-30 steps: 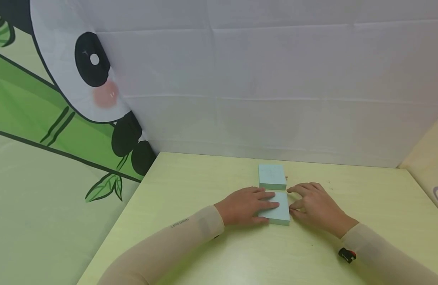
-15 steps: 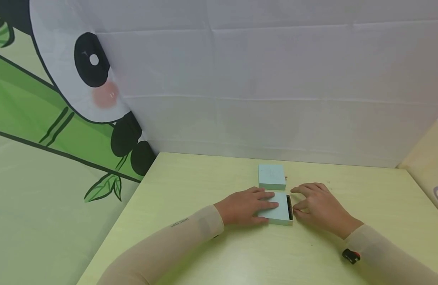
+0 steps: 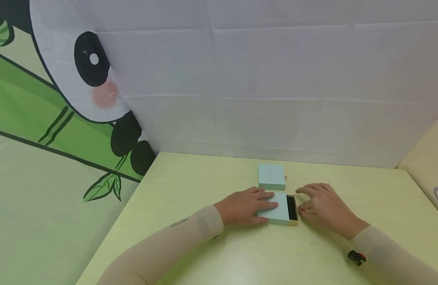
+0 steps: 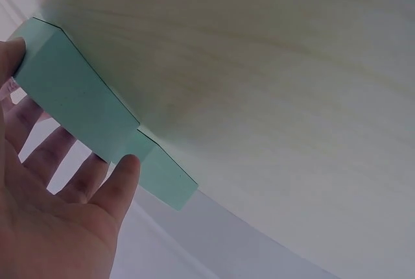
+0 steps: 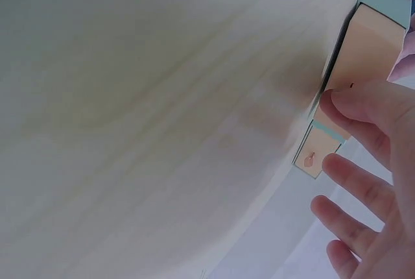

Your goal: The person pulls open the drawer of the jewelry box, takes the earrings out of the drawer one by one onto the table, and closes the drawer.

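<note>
A light-blue drawer box (image 3: 273,215) lies on the table, its black-lined inner drawer (image 3: 292,208) partly out to the right. My left hand (image 3: 242,206) holds the box sleeve, fingers spread over its top and thumb at the near side. At the drawer's tan front (image 5: 369,42) is my right hand (image 3: 322,208), thumb and index finger pinching at a small dark pull tab (image 5: 352,85), mostly hidden by the fingertips. The other right fingers are spread apart. Just behind stands a second light-blue box (image 3: 271,176), with a small pull tab (image 5: 309,159) on its tan front.
The pale wooden table (image 3: 204,174) ends at a white cloth backdrop (image 3: 276,79). A panda and bamboo print (image 3: 94,59) hangs at the left. Small bits (image 3: 327,182) lie on the table behind my right hand.
My right hand has moved to the right, and the drawer has slid out of its sleeve, showing the black interior. My left hand and the rear box have stayed put.
</note>
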`<move>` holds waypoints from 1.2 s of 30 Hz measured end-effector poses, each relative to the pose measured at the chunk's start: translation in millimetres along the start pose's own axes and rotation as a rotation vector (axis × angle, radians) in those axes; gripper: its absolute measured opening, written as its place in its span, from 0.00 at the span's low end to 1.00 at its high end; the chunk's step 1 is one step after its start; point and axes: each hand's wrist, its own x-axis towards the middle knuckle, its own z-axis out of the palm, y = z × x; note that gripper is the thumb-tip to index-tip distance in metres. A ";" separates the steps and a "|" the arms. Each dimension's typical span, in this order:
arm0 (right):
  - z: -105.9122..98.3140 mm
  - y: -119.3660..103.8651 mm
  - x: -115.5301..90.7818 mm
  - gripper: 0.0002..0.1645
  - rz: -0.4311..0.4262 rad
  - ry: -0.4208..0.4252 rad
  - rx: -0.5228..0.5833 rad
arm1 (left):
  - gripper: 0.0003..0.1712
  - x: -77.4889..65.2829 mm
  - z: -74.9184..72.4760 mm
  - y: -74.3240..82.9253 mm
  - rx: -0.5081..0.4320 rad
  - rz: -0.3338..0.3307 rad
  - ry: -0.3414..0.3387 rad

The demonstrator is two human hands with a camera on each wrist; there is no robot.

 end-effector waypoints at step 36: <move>-6.3 21.0 -32.7 0.07 0.031 0.027 -0.056 | 0.37 -3.0 1.4 0.1 0.000 0.004 0.001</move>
